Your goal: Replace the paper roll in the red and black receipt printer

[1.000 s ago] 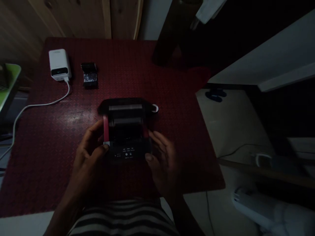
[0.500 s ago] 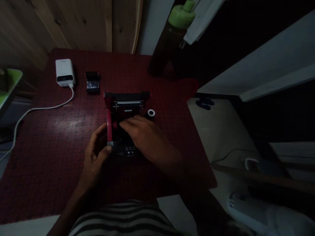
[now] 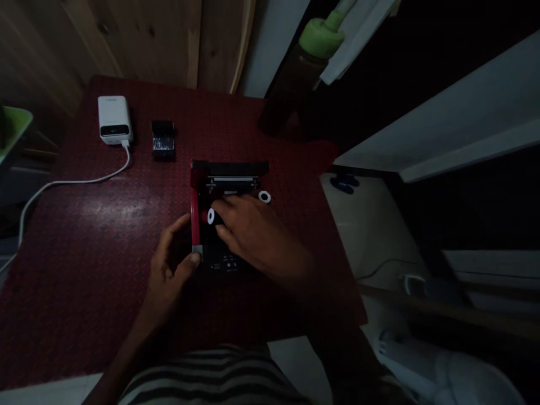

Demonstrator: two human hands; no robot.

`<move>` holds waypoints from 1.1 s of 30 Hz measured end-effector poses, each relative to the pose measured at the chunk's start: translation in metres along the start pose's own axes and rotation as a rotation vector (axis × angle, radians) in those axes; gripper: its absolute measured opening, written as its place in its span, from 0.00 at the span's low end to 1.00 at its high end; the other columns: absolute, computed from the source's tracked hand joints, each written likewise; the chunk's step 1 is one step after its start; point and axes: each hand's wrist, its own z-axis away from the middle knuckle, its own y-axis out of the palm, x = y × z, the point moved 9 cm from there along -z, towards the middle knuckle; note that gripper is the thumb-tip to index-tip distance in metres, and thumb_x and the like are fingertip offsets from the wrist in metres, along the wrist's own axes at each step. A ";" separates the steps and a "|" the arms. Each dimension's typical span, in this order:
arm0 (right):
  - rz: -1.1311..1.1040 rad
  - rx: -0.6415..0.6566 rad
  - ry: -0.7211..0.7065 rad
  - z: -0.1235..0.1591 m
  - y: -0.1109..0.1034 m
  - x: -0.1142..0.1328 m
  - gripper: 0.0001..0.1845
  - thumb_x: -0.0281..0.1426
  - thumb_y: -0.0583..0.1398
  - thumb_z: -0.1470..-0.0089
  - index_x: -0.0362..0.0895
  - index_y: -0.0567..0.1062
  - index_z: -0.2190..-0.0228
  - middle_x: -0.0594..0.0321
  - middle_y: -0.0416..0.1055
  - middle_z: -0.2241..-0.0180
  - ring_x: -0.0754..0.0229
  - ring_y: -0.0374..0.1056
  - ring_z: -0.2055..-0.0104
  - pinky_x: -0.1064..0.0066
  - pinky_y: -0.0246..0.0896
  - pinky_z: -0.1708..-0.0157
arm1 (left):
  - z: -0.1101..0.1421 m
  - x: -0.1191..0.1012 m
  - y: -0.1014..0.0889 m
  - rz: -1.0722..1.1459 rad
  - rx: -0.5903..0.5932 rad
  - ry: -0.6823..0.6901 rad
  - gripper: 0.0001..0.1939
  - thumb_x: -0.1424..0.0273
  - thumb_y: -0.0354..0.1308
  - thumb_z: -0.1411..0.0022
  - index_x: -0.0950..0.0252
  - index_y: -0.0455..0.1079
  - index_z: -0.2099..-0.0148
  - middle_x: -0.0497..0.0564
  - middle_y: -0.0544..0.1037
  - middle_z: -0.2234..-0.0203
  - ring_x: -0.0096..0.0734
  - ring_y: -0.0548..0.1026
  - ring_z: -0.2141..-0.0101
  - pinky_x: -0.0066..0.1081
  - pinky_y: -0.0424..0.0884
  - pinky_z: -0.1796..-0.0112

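A small black and red printer [image 3: 219,185] with its lid raised sits in the middle of a dark red table [image 3: 105,225]. My left hand [image 3: 171,270] grips the printer's left front corner, thumb against its red edge. My right hand [image 3: 248,233] reaches into the open compartment, fingers curled round a small white roll [image 3: 210,216] whose end shows at my fingertips. A second small white ring [image 3: 264,197] lies on the table just right of the printer.
A white power bank [image 3: 113,119] with a white cable [image 3: 63,183] stands at the back left, a small black device [image 3: 162,139] beside it. A dark bottle with a green cap [image 3: 312,62] stands at the back. A lower pale surface [image 3: 371,225] lies to the right.
My right hand moved from the printer's right side into the open compartment, and a white roll now shows at its fingertips. The lid stands more upright. The left hand kept its hold.
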 end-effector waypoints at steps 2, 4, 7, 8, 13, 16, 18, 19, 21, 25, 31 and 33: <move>-0.063 -0.162 -0.022 0.019 -0.017 0.001 0.10 0.20 0.65 0.31 0.41 0.84 0.52 0.50 0.86 0.52 0.47 0.82 0.48 0.57 0.77 0.46 | 0.000 -0.002 0.000 -0.001 0.002 0.008 0.32 0.56 0.70 0.25 0.55 0.73 0.24 0.55 0.77 0.27 0.50 0.75 0.29 0.43 0.72 0.32; -0.201 -0.369 -0.030 0.048 -0.035 -0.010 0.10 0.21 0.66 0.32 0.42 0.84 0.52 0.54 0.86 0.54 0.50 0.82 0.50 0.58 0.78 0.47 | 0.000 -0.004 0.001 0.007 0.007 0.001 0.32 0.56 0.69 0.25 0.54 0.73 0.24 0.54 0.78 0.28 0.48 0.77 0.31 0.41 0.74 0.34; -0.471 -0.591 0.076 0.097 -0.041 -0.054 0.15 0.25 0.69 0.34 0.49 0.83 0.48 0.62 0.87 0.52 0.55 0.83 0.52 0.61 0.78 0.48 | -0.001 -0.004 0.000 -0.009 -0.010 -0.020 0.31 0.56 0.70 0.25 0.54 0.74 0.25 0.53 0.79 0.29 0.48 0.78 0.32 0.39 0.77 0.37; -0.550 -0.630 0.149 0.111 -0.035 -0.074 0.16 0.26 0.70 0.35 0.51 0.83 0.48 0.64 0.87 0.52 0.55 0.83 0.52 0.61 0.79 0.48 | -0.001 -0.003 -0.001 -0.020 -0.023 -0.024 0.31 0.55 0.70 0.26 0.53 0.74 0.25 0.53 0.79 0.29 0.49 0.78 0.32 0.39 0.77 0.38; -0.874 -0.724 0.456 0.142 0.033 -0.142 0.16 0.32 0.69 0.38 0.51 0.80 0.49 0.61 0.87 0.50 0.52 0.85 0.48 0.56 0.81 0.45 | -0.001 -0.004 -0.004 -0.053 -0.079 -0.011 0.31 0.55 0.72 0.28 0.53 0.78 0.27 0.52 0.80 0.31 0.53 0.80 0.34 0.39 0.80 0.42; -0.956 -0.713 0.428 0.125 0.071 -0.143 0.14 0.34 0.68 0.39 0.51 0.78 0.51 0.59 0.88 0.51 0.52 0.86 0.48 0.56 0.83 0.45 | -0.001 -0.002 -0.004 -0.055 -0.101 -0.057 0.33 0.54 0.71 0.30 0.53 0.78 0.27 0.52 0.81 0.31 0.55 0.80 0.34 0.39 0.81 0.44; -0.962 -0.709 0.395 0.113 0.085 -0.137 0.14 0.34 0.67 0.39 0.52 0.78 0.51 0.58 0.88 0.50 0.51 0.86 0.47 0.54 0.82 0.43 | -0.002 -0.002 -0.005 -0.063 -0.107 -0.069 0.32 0.54 0.71 0.30 0.53 0.78 0.28 0.51 0.81 0.31 0.57 0.78 0.32 0.40 0.82 0.43; -0.959 -0.705 0.386 0.108 0.090 -0.135 0.15 0.34 0.67 0.40 0.52 0.79 0.51 0.58 0.88 0.49 0.50 0.86 0.46 0.53 0.82 0.42 | -0.002 -0.002 -0.005 -0.073 -0.107 -0.064 0.31 0.54 0.71 0.30 0.53 0.79 0.28 0.51 0.81 0.31 0.57 0.77 0.31 0.41 0.82 0.43; -0.951 -0.689 0.378 0.102 0.096 -0.132 0.16 0.32 0.68 0.41 0.52 0.81 0.50 0.59 0.88 0.50 0.50 0.86 0.48 0.52 0.82 0.42 | -0.003 -0.004 -0.006 -0.095 -0.100 -0.040 0.29 0.54 0.71 0.30 0.52 0.80 0.30 0.51 0.82 0.32 0.58 0.76 0.29 0.42 0.82 0.42; -0.958 -0.644 0.365 0.101 0.105 -0.134 0.18 0.32 0.68 0.41 0.51 0.83 0.49 0.59 0.88 0.50 0.49 0.86 0.48 0.51 0.83 0.43 | -0.004 -0.006 -0.006 -0.113 -0.101 -0.035 0.30 0.53 0.71 0.31 0.54 0.80 0.31 0.52 0.83 0.33 0.60 0.69 0.24 0.42 0.83 0.43; -1.011 -0.527 0.396 0.129 0.096 -0.143 0.34 0.30 0.70 0.41 0.54 0.80 0.34 0.55 0.83 0.35 0.48 0.85 0.41 0.50 0.83 0.38 | -0.003 -0.005 -0.006 -0.119 -0.101 -0.054 0.35 0.52 0.72 0.32 0.57 0.78 0.28 0.54 0.82 0.32 0.57 0.78 0.32 0.41 0.81 0.40; -1.002 -0.505 0.427 0.138 0.079 -0.154 0.27 0.31 0.69 0.36 0.54 0.82 0.37 0.57 0.85 0.38 0.50 0.86 0.43 0.52 0.83 0.39 | -0.004 -0.004 -0.006 -0.103 -0.103 -0.047 0.36 0.52 0.73 0.33 0.57 0.78 0.27 0.55 0.82 0.32 0.57 0.81 0.34 0.40 0.83 0.43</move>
